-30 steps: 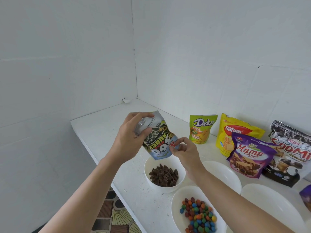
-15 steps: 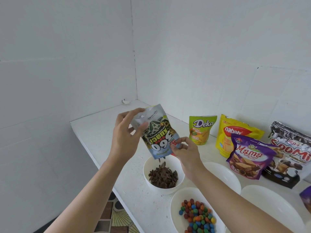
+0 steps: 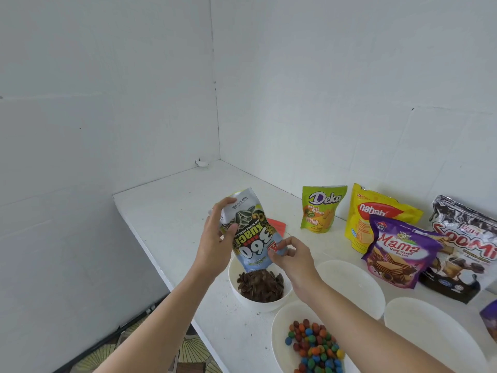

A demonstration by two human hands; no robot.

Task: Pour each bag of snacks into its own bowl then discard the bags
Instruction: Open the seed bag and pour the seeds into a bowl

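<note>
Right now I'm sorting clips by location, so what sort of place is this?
Probably a plain home kitchen or pantry corner: a white counter set against white tiled walls, snack bags standing along the back, and white bowls holding seeds and sweets.

A white counter occupied the corner between the left wall and the back wall, both white. A small white object lay at the counter's far corner. Patterned flooring showed below the near edge.
</note>
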